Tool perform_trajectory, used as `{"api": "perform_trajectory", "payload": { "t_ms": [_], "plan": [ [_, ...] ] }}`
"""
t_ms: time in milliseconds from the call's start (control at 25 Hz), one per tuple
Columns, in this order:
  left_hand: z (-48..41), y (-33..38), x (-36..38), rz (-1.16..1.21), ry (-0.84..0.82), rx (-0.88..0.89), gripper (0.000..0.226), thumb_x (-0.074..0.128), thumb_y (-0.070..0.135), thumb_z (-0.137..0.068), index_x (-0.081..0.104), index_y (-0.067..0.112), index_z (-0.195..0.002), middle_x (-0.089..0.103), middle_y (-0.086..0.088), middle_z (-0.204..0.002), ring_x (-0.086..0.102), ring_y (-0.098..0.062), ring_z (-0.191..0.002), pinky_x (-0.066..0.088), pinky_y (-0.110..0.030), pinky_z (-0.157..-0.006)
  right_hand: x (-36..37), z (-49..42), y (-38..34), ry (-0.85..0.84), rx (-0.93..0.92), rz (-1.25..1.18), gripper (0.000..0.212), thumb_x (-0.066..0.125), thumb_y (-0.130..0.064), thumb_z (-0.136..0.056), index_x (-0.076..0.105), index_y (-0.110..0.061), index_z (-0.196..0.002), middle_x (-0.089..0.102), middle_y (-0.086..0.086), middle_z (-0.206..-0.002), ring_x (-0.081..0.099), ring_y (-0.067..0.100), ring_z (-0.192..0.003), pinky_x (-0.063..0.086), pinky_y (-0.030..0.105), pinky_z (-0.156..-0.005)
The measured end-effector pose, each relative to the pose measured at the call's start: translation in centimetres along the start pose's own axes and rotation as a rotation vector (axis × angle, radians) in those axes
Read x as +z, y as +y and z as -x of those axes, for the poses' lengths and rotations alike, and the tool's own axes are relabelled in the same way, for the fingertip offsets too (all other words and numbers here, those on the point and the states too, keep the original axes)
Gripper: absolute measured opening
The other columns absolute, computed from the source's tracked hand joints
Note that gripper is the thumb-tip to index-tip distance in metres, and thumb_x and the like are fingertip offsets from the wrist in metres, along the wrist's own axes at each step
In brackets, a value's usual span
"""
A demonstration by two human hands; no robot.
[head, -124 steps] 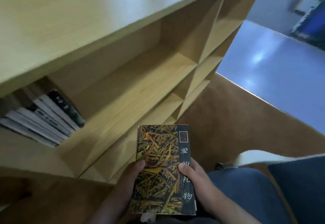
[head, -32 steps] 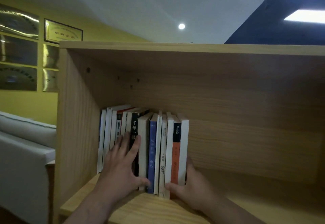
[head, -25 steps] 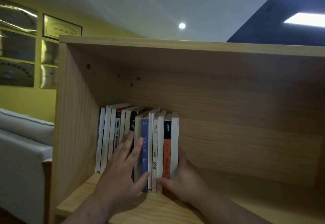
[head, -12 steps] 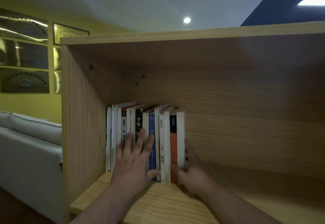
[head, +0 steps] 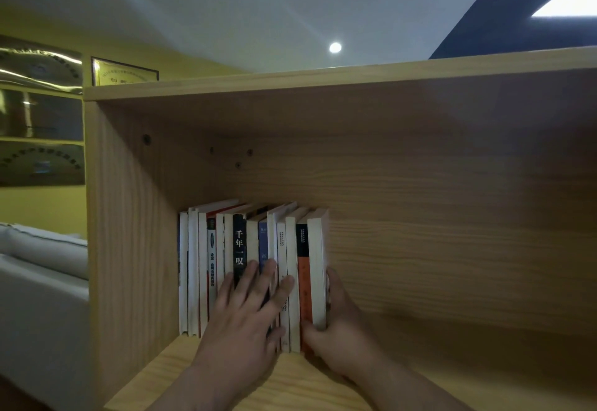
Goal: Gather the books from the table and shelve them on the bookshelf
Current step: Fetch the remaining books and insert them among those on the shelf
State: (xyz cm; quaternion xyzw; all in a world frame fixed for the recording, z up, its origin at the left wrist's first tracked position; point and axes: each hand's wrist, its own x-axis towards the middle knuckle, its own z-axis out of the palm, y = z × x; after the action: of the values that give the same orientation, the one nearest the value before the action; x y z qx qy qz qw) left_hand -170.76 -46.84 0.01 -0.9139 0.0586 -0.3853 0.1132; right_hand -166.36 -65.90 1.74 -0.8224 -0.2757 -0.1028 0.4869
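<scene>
Here's the row of books [head: 288, 249], standing upright, spines out, packed at the left end of the pale wooden bookshelf [head: 436, 216] compartment. Mostly white spines, one black with white characters, one blue, one black-and-orange beside the white end book.

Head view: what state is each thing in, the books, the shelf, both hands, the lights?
Row of books: upright, spines out, at the compartment's left end.
Left hand: fingers straight, flat on the spines.
Right hand: presses the end book on its cover, thumb at the spines' foot.
Bookshelf: open-fronted, holds the row.
Ceiling light: lit.
</scene>
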Motion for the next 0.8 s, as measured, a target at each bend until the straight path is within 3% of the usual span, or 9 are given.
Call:
{"api": "perform_trajectory", "payload": {
  "t_ms": [80,200,280,360,440,520,640,720,800],
  "plan": [
    [-0.1,0.8,-0.3,0.035,0.010,-0.028,0.089,0.067,0.049,-0.072,0.035,0.029,-0.152,0.036,-0.009,-0.158,0.032,-0.032,-0.142,0.023,-0.055,-0.109,-0.1,0.2,-0.1,-0.002,0.003,0.000,0.081,0.073,-0.039,-0.076,0.021,-0.075,-0.127,0.064,-0.021,-0.116,0.067,-0.003,-0.099,0.060,0.028,-0.085],
    [-0.1,2.1,-0.9,0.143,0.040,-0.105,0.080,0.056,0.043,-0.075,0.035,0.034,-0.151,0.037,-0.010,-0.153,0.034,-0.029,-0.139,0.021,-0.055,-0.109,-0.5,0.0,0.2,-0.041,0.022,-0.092,0.081,0.077,-0.031,-0.079,0.027,-0.086,-0.113,0.062,-0.033,-0.114,0.063,-0.011,-0.102,0.057,0.020,-0.083],
    [0.0,2.2,-1.0,0.165,0.043,-0.108,0.074,0.049,0.042,-0.078,0.035,0.037,-0.151,0.035,-0.008,-0.156,0.032,-0.025,-0.141,0.020,-0.052,-0.110,-0.9,0.2,0.2,-0.047,0.062,-0.118,0.076,0.076,-0.027,-0.082,0.035,-0.070,-0.130,0.065,-0.027,-0.115,0.065,-0.008,-0.099,0.055,0.017,-0.075],
    [0.2,2.0,-1.2,0.199,0.032,-0.116,0.072,0.046,0.039,-0.081,0.033,0.039,-0.152,0.032,-0.005,-0.159,0.028,-0.022,-0.145,0.017,-0.050,-0.113,-1.4,0.2,0.0,0.012,0.168,-0.237,0.061,0.070,-0.011,-0.087,0.049,-0.041,-0.135,0.069,-0.013,-0.108,0.070,0.002,-0.087,0.057,0.018,-0.068],
    [0.4,2.1,-1.6,0.227,0.028,-0.137,0.069,0.046,0.038,-0.082,0.036,0.038,-0.150,0.033,-0.003,-0.159,0.027,-0.021,-0.144,0.011,-0.047,-0.117,-3.3,-0.1,0.1,0.152,0.292,-0.300,0.041,0.061,-0.001,-0.092,0.057,-0.023,-0.127,0.067,-0.003,-0.095,0.068,0.016,-0.080,0.055,0.028,-0.067],
    [0.3,2.1,-1.8,0.225,0.012,-0.146,0.067,0.046,0.038,-0.082,0.040,0.036,-0.149,0.034,-0.003,-0.158,0.028,-0.021,-0.143,0.007,-0.043,-0.118,-6.4,0.0,0.6,0.253,0.410,-0.383,0.033,0.059,-0.006,-0.094,0.061,-0.013,-0.126,0.066,0.004,-0.096,0.062,0.025,-0.085,0.053,0.035,-0.073],
    [0.4,2.3,-2.1,0.260,-0.002,-0.156,0.069,0.049,0.044,-0.082,0.037,0.035,-0.150,0.035,-0.002,-0.159,0.027,-0.020,-0.143,0.010,-0.043,-0.119,-10.4,1.4,1.7,0.288,0.499,-0.621,0.025,0.062,-0.009,-0.092,0.066,-0.017,-0.115,0.072,0.017,-0.103,0.067,0.042,-0.096,0.055,0.064,-0.086],
    [0.6,2.9,-3.0,0.314,0.034,-0.210,0.070,0.051,0.051,-0.081,0.040,0.035,-0.149,0.036,0.003,-0.155,0.028,-0.017,-0.139,0.022,-0.042,-0.116,-11.8,2.7,2.3,0.266,0.528,-0.738,0.024,0.060,-0.005,-0.092,0.064,-0.015,-0.113,0.073,0.023,-0.105,0.068,0.047,-0.098,0.052,0.072,-0.085],
    [0.5,4.4,-5.0,0.418,0.101,-0.284,0.059,0.058,0.048,-0.084,0.053,0.031,-0.140,0.045,0.011,-0.134,0.036,-0.009,-0.123,0.039,-0.041,-0.103,-12.0,3.1,2.9,0.211,0.547,-0.825,0.024,0.059,-0.006,-0.091,0.064,-0.011,-0.115,0.074,0.025,-0.107,0.068,0.050,-0.102,0.051,0.073,-0.086]
  ]
}}
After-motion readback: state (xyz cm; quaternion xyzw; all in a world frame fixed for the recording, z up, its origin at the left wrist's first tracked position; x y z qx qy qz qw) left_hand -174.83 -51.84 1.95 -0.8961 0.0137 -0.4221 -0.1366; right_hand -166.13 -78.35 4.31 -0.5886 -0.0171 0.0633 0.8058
